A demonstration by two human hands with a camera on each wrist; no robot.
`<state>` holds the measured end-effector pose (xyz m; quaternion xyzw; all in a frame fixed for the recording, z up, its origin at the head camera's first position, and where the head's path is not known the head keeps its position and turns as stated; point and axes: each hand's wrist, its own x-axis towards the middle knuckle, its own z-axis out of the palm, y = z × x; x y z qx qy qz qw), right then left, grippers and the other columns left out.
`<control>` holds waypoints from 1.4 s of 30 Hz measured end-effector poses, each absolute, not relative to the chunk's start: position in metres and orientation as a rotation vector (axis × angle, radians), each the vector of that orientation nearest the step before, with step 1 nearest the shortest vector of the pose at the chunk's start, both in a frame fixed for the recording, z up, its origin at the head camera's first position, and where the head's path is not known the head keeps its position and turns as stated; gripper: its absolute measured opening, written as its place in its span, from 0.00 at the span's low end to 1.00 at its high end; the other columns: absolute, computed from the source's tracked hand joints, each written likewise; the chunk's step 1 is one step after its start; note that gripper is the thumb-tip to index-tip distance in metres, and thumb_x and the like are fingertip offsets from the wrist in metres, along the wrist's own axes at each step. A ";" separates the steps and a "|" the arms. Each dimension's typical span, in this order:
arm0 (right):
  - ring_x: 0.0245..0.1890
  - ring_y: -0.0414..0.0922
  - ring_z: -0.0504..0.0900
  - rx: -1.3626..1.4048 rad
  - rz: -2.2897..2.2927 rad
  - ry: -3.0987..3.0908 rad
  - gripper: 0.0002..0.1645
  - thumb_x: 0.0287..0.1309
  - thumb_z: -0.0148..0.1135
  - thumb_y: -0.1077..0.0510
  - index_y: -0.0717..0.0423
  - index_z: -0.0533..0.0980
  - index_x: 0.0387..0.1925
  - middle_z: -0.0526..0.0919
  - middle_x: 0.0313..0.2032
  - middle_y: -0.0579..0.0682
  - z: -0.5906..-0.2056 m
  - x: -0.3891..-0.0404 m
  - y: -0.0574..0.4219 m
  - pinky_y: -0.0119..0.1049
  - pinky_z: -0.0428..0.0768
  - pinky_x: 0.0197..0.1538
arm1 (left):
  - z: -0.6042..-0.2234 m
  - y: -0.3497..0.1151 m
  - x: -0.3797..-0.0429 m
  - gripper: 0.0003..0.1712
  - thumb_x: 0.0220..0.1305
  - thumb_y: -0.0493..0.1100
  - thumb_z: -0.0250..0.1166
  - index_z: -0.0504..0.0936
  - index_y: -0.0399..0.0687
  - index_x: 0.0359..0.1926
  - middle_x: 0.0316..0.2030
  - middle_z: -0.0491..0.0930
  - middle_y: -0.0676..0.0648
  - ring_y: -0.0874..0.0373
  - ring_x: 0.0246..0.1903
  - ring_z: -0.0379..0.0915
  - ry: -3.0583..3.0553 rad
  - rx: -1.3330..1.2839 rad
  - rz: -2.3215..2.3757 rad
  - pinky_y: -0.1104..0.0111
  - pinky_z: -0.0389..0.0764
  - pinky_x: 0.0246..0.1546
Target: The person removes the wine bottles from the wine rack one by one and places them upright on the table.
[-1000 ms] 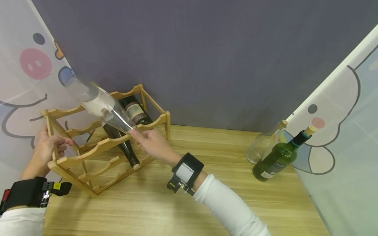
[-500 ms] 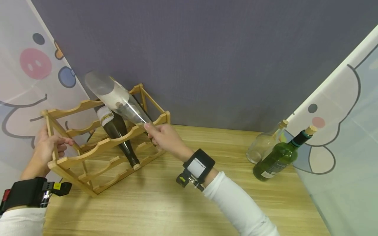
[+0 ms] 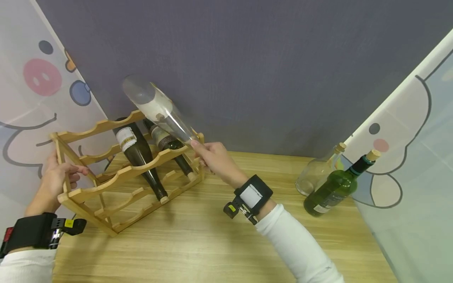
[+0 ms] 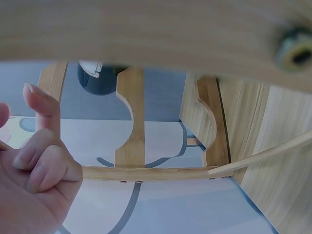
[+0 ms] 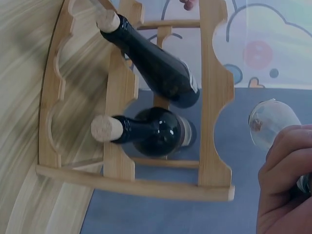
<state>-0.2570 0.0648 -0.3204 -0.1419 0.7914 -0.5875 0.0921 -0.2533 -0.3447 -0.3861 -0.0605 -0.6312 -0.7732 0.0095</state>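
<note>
Left grip (image 3: 56, 175): fingers bent around the end rail of the wooden rack (image 3: 120, 177), which sits to its right on the counter (image 3: 170, 239). In the rack, between the two grips: a dark bottle with a white label (image 3: 139, 153), then a second dark bottle (image 3: 163, 137) nearer the right grip; both corked ends face the near side. Clear bottle (image 3: 155, 106): tilted, base raised, up and left of the right grip (image 3: 212, 157), which pinches its neck. Well right of that grip: a corked clear flask (image 3: 313, 173) and a corked green bottle (image 3: 334, 186) stand close together.
</note>
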 end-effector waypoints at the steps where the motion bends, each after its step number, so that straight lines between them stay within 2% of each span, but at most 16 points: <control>1: 0.12 0.37 0.62 -0.416 -1.747 2.359 0.26 0.72 0.50 0.42 0.59 0.76 0.29 0.69 0.13 0.42 -0.320 -0.257 0.067 0.29 0.60 0.17 | -0.386 -0.345 -0.253 0.30 0.69 0.27 0.31 0.46 0.61 0.65 0.21 0.82 0.49 0.61 0.10 0.58 -1.977 -0.185 -2.408 0.60 0.42 0.17; 11: 0.12 0.37 0.63 -0.337 -1.769 2.397 0.25 0.71 0.51 0.42 0.59 0.77 0.30 0.69 0.13 0.43 -0.320 -0.261 0.087 0.29 0.61 0.17 | -0.386 -0.346 -0.254 0.30 0.68 0.27 0.32 0.48 0.60 0.64 0.20 0.82 0.49 0.60 0.09 0.56 -2.013 -0.174 -2.352 0.60 0.43 0.17; 19: 0.12 0.38 0.61 -0.290 -1.814 2.405 0.25 0.70 0.52 0.41 0.57 0.75 0.27 0.67 0.13 0.43 -0.321 -0.260 0.109 0.30 0.59 0.17 | -0.386 -0.345 -0.254 0.32 0.68 0.27 0.32 0.44 0.60 0.67 0.20 0.82 0.49 0.61 0.09 0.55 -2.017 -0.162 -2.360 0.60 0.43 0.16; 26: 0.13 0.38 0.61 -0.271 -1.835 2.409 0.26 0.70 0.51 0.39 0.57 0.74 0.30 0.67 0.13 0.42 -0.323 -0.260 0.132 0.30 0.59 0.18 | -0.386 -0.346 -0.254 0.34 0.68 0.27 0.32 0.42 0.61 0.68 0.20 0.82 0.50 0.61 0.08 0.55 -2.037 -0.155 -2.347 0.60 0.43 0.16; 31: 0.13 0.38 0.61 -0.257 -1.839 2.425 0.27 0.70 0.51 0.38 0.58 0.74 0.31 0.67 0.13 0.42 -0.323 -0.260 0.146 0.30 0.59 0.19 | -0.384 -0.345 -0.253 0.39 0.69 0.28 0.32 0.36 0.62 0.74 0.20 0.82 0.51 0.60 0.08 0.53 -2.083 -0.111 -2.313 0.60 0.43 0.16; 36: 0.13 0.38 0.61 -0.224 -1.831 2.440 0.27 0.70 0.51 0.38 0.58 0.74 0.31 0.66 0.13 0.43 -0.323 -0.258 0.161 0.31 0.58 0.19 | -0.384 -0.344 -0.253 0.36 0.68 0.27 0.31 0.40 0.62 0.70 0.20 0.82 0.51 0.60 0.08 0.53 -2.066 -0.130 -2.325 0.60 0.43 0.17; 42: 0.13 0.38 0.61 -0.203 -1.826 2.446 0.28 0.70 0.51 0.37 0.58 0.74 0.32 0.66 0.13 0.42 -0.327 -0.257 0.175 0.30 0.59 0.18 | -0.384 -0.345 -0.253 0.41 0.69 0.29 0.32 0.29 0.60 0.76 0.20 0.82 0.52 0.61 0.09 0.56 -2.089 -0.108 -2.312 0.61 0.46 0.15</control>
